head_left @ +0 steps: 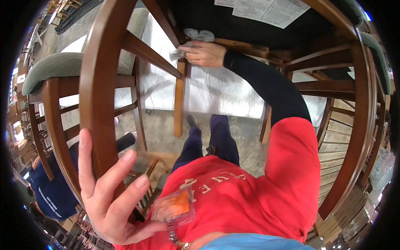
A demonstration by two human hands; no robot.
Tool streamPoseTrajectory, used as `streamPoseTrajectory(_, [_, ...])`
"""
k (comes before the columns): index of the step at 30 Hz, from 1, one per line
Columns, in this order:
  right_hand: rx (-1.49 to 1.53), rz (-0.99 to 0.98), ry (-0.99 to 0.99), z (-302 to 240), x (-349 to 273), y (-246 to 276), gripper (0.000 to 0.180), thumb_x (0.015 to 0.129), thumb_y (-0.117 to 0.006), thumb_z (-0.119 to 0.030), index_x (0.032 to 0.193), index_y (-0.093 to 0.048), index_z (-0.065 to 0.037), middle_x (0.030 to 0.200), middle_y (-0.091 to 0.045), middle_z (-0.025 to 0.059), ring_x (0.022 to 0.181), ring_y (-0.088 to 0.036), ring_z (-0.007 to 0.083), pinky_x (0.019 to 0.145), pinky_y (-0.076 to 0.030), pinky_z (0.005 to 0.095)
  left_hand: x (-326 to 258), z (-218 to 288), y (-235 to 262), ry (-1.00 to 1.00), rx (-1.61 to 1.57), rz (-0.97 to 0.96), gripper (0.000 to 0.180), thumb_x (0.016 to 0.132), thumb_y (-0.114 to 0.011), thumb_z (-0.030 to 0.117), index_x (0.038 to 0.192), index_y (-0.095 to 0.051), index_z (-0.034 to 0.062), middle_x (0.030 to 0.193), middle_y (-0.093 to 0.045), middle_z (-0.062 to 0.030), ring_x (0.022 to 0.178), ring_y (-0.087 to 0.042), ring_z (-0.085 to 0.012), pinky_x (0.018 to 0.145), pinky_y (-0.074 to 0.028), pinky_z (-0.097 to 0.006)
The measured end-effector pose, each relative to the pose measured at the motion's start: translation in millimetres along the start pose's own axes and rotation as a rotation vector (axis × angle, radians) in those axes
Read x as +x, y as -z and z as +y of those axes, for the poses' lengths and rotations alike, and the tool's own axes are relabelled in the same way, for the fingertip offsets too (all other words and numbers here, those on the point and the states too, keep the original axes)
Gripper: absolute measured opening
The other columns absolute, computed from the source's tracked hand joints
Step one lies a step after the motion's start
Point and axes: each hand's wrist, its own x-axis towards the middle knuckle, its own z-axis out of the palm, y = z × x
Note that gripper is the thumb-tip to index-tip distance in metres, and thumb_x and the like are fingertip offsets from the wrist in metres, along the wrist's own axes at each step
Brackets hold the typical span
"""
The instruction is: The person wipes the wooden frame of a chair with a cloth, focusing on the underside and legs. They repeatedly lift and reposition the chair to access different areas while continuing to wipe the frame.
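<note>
A dark brown wooden chair rests tipped over before me, its black underside facing me. At the far side, my right hand is closed on a whitish-grey cloth, which touches the frame by a short leg. My left hand is in the near left with its fingers spread, in front of a thick chair leg; whether it touches the wood I cannot tell. Beside its thumb is a clear plastic sleeve with something orange inside, in front of my red shirt; what supports it is unclear.
More chairs with a grey-green padded seat stand at the left. Silvery sheeting covers the surface under the chair. Another person in a dark blue shirt is at the left. Stacked flat brown pieces lie at the right.
</note>
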Motion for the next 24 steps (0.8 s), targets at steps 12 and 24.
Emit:
streamPoseTrajectory(12, [0.030,-0.060,0.174,33.4,32.4,25.2,0.027,0.090,-0.051,-0.025,0.113,-0.062,-0.017,0.124,-0.058,0.0008,0.128,-0.049,0.0170,0.105,-0.038,0.0333,5.4,-1.2,6.4,-0.120,0.010,0.003,0.078,0.083,-0.066,0.072,0.121,-0.068,0.0033,0.120,-0.067,-0.0255,0.136,-0.041,-0.0599,0.106,-0.043,-0.061])
streamPoseTrajectory(24, [0.266,-0.189,0.090,2.4,38.4,6.5,0.010,0.074,-0.063,-0.021,0.068,-0.068,-0.015,0.087,-0.057,-0.0009,0.098,-0.054,0.0182,0.094,-0.043,0.0299,8.5,-13.2,-1.3,-0.159,0.006,0.056,0.081,0.084,-0.061,0.075,0.119,-0.069,0.0018,0.120,-0.068,-0.0246,0.136,-0.041,-0.0598,0.103,-0.047,-0.058])
